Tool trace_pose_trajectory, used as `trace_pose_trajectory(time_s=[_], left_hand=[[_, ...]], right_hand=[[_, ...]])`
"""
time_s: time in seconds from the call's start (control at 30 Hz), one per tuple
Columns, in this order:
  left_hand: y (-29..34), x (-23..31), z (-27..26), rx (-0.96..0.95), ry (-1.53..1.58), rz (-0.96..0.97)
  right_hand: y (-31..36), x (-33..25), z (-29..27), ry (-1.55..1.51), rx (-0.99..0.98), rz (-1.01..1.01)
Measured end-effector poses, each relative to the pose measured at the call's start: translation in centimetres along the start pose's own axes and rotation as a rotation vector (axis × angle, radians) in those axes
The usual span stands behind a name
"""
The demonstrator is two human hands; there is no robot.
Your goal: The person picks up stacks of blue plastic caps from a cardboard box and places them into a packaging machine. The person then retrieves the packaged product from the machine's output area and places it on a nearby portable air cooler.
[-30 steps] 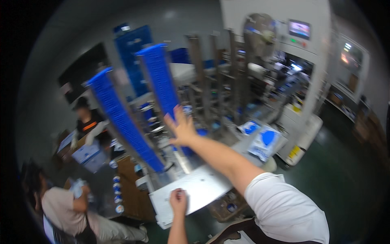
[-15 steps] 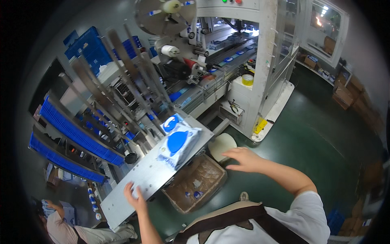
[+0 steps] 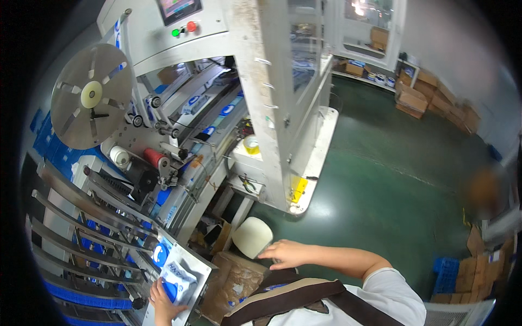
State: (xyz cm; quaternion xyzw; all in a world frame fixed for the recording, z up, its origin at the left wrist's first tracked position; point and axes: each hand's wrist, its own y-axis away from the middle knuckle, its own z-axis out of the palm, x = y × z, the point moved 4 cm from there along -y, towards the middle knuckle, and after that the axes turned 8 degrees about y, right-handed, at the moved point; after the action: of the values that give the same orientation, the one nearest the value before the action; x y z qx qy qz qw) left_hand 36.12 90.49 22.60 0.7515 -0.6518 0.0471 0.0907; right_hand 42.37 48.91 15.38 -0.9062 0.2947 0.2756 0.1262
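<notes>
A white and blue soft packet of wipes (image 3: 184, 277) lies on the metal plate (image 3: 202, 270) at the machine's near end. My left hand (image 3: 165, 303) grips its near corner, fingers along the left side and thumb at the near end. Just beyond it, a second blue and white packet (image 3: 161, 253) lies at the foot of the metal guide rails. My right hand (image 3: 285, 254) hovers empty by the near edge of a round pale stool (image 3: 253, 237), its fingers stretched to the left and apart.
Below the plate stands a brown carton (image 3: 227, 278) with scraps in it. The machine carries a large film reel (image 3: 91, 95) and a conveyor with packets. Yellow tape (image 3: 251, 144) sits on a ledge. Cardboard boxes (image 3: 481, 274) and a blue crate (image 3: 446, 274) stand at right.
My view has swung to the right. My left hand, earlier apart from the packet, has reached its near corner. My right hand stays in the air near the stool.
</notes>
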Motion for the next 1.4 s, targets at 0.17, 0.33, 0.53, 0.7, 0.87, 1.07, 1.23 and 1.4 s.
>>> trace_pose_trajectory(time_s=[0.17,0.33,0.53,0.7,0.87,1.07,1.23,1.4], left_hand=[[-5.1,14.1,-0.7,0.19,0.103,0.32],[-11.8,18.1,5.8,-0.007,0.136,0.014],[-13.9,13.2,7.2,0.229,-0.212,-0.465],[-15.7,10.8,9.4,0.233,-0.139,-0.463],[-16.4,12.7,6.9,0.237,-0.036,-0.601],[-20.9,14.1,5.8,0.247,0.052,-0.597],[-21.9,14.9,5.6,0.258,0.115,-0.625],[-22.9,15.2,5.9,0.289,0.194,-0.611]], right_hand=[[-8.0,7.8,-8.8,0.084,0.219,-0.05],[-20.5,17.7,-16.1,-0.607,0.5,0.189],[-41.4,30.6,-21.6,-1.175,0.916,0.457],[-52.4,51.9,-25.2,-0.802,1.127,0.701],[-59.3,53.7,-23.7,-0.886,0.908,0.944],[-64.0,65.2,-23.3,-0.782,1.04,0.895],[-69.8,69.5,-19.1,-0.952,1.1,0.746],[-71.5,66.7,-18.3,-1.056,1.096,1.069]])
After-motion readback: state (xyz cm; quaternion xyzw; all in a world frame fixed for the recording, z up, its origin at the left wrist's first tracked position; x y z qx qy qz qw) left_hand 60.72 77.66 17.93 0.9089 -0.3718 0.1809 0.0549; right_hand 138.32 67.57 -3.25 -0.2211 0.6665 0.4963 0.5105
